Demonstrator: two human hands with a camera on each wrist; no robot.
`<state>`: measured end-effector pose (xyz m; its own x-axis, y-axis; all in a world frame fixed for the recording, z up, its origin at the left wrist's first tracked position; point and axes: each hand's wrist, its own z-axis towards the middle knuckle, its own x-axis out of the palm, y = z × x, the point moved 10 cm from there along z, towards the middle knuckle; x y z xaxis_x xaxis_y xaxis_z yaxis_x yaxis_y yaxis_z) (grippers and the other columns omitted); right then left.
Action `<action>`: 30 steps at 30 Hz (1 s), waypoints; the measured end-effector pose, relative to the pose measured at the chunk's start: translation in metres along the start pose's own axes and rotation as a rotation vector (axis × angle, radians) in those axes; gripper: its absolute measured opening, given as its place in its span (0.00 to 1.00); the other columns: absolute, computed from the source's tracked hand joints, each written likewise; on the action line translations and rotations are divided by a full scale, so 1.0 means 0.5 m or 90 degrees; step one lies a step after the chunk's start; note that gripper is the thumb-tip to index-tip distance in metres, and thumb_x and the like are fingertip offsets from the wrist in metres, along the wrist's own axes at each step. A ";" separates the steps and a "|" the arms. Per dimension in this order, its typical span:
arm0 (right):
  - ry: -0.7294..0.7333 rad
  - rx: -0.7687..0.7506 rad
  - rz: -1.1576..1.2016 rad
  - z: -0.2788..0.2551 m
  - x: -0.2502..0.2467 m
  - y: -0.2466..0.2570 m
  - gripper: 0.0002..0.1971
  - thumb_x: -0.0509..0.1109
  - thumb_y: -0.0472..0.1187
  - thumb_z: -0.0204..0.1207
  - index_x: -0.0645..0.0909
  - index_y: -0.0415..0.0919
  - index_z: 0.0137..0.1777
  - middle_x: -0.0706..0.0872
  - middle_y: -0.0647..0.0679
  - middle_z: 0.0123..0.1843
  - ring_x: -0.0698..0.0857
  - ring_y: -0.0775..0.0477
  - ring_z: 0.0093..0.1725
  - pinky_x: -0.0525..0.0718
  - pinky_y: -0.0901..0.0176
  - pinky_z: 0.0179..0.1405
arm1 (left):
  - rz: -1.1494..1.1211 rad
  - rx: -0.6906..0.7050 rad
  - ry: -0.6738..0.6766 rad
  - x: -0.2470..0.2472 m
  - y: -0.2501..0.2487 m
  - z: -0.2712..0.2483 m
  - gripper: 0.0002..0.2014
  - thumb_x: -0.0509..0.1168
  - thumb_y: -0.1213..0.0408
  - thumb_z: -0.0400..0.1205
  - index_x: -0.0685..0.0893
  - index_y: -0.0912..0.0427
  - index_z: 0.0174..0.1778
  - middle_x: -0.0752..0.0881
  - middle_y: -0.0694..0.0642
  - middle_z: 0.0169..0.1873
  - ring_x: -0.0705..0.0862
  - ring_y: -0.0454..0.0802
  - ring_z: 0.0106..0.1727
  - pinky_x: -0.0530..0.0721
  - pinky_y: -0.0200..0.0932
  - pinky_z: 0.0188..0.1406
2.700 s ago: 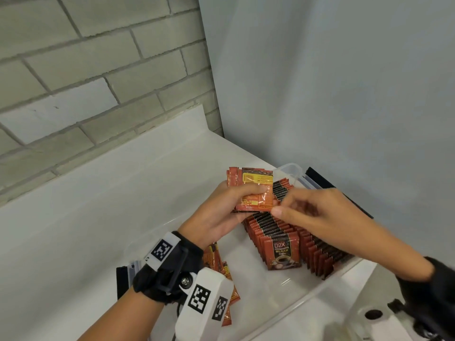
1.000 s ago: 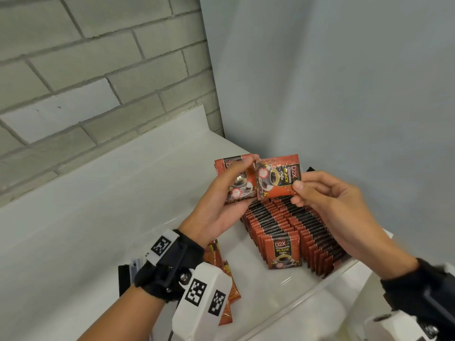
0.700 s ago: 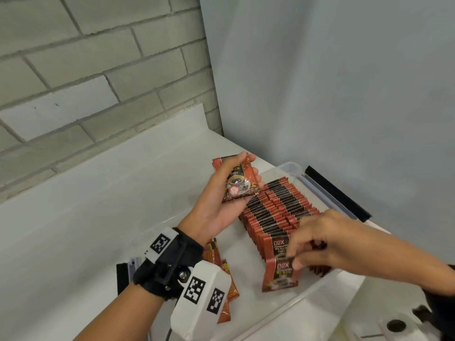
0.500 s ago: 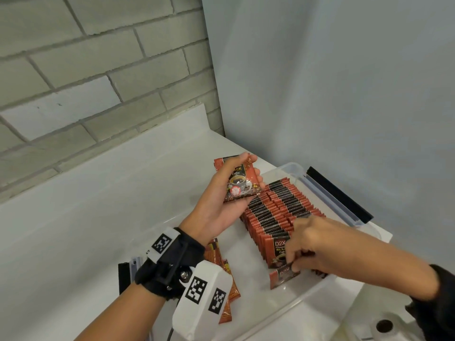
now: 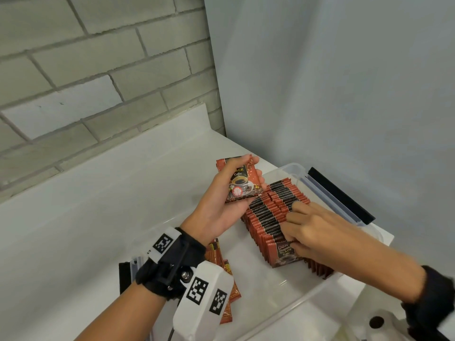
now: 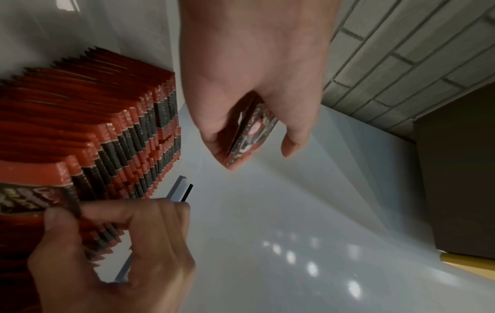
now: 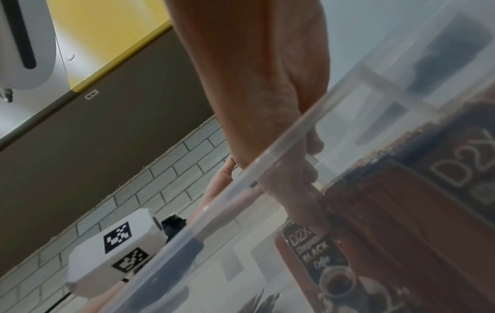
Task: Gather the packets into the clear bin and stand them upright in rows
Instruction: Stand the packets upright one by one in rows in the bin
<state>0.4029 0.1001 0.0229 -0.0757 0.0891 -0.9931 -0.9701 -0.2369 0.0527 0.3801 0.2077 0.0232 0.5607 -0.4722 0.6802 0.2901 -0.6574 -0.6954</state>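
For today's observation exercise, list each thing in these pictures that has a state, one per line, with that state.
Left hand: holds a coffee packet, raised above the bin.
Right hand: fingers curled on the front of the packet rows.
Packet rows: upright, packed together inside the clear bin.
Loose packets: lying flat.
Clear bin: open, no lid on.

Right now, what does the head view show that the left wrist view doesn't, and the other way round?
Only the head view shows the loose packets lying flat in the clear bin near the left wrist, the printed front of the packet gripped by the left hand, and the black bar behind the bin. Only the left wrist view shows that packet edge-on. Both show the upright rows and the right hand pressing on their near end.
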 end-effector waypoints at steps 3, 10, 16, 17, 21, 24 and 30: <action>-0.005 0.002 -0.004 0.004 -0.007 0.000 0.17 0.88 0.49 0.51 0.81 0.50 0.32 0.81 0.58 0.30 0.76 0.58 0.32 0.70 0.71 0.32 | 0.007 0.001 0.002 0.000 0.000 0.000 0.15 0.69 0.63 0.72 0.83 0.65 0.52 0.82 0.58 0.37 0.83 0.48 0.37 0.85 0.39 0.40; 0.061 0.055 0.085 0.003 0.004 -0.020 0.16 0.83 0.46 0.66 0.81 0.49 0.50 0.85 0.57 0.48 0.69 0.60 0.45 0.73 0.76 0.43 | 0.006 -0.005 0.025 0.001 0.004 0.000 0.15 0.61 0.73 0.71 0.83 0.65 0.54 0.83 0.59 0.38 0.84 0.49 0.38 0.84 0.42 0.49; 0.097 0.123 0.197 -0.007 0.033 -0.061 0.13 0.68 0.52 0.80 0.71 0.57 0.61 0.67 0.71 0.50 0.65 0.65 0.55 0.64 0.82 0.53 | 0.062 -0.007 0.044 0.003 0.008 0.004 0.12 0.57 0.76 0.82 0.83 0.63 0.55 0.88 0.59 0.37 0.89 0.51 0.40 0.85 0.43 0.54; 0.100 0.142 0.219 -0.009 0.030 -0.070 0.12 0.70 0.52 0.78 0.71 0.57 0.58 0.67 0.71 0.48 0.67 0.67 0.54 0.66 0.79 0.54 | 0.078 -0.005 0.049 0.003 0.009 0.005 0.12 0.58 0.76 0.81 0.83 0.64 0.57 0.89 0.60 0.38 0.89 0.52 0.42 0.86 0.42 0.53; -0.046 0.216 0.392 -0.018 -0.024 -0.098 0.18 0.74 0.60 0.66 0.79 0.57 0.53 0.82 0.61 0.44 0.78 0.66 0.48 0.74 0.77 0.43 | 0.173 -0.003 0.057 0.003 0.014 0.005 0.11 0.67 0.72 0.75 0.86 0.64 0.53 0.90 0.61 0.45 0.89 0.54 0.48 0.88 0.44 0.52; -0.181 0.279 0.557 -0.018 -0.051 -0.113 0.21 0.74 0.60 0.61 0.79 0.56 0.53 0.89 0.57 0.41 0.82 0.63 0.37 0.76 0.75 0.37 | 0.226 -0.009 0.056 0.002 0.019 0.004 0.12 0.71 0.71 0.72 0.88 0.64 0.51 0.90 0.62 0.49 0.89 0.55 0.50 0.87 0.47 0.56; -0.298 0.352 0.728 -0.007 -0.031 -0.136 0.16 0.76 0.51 0.65 0.82 0.46 0.50 0.91 0.50 0.41 0.89 0.52 0.42 0.84 0.58 0.48 | 0.268 -0.009 0.070 0.005 0.022 0.002 0.11 0.72 0.72 0.69 0.89 0.63 0.47 0.91 0.60 0.45 0.90 0.53 0.45 0.89 0.43 0.47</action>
<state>0.4708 0.1114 0.0343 -0.8590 0.4508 -0.2427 -0.2683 0.0075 0.9633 0.3853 0.2001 0.0169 0.5422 -0.7594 0.3597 0.0431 -0.4024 -0.9144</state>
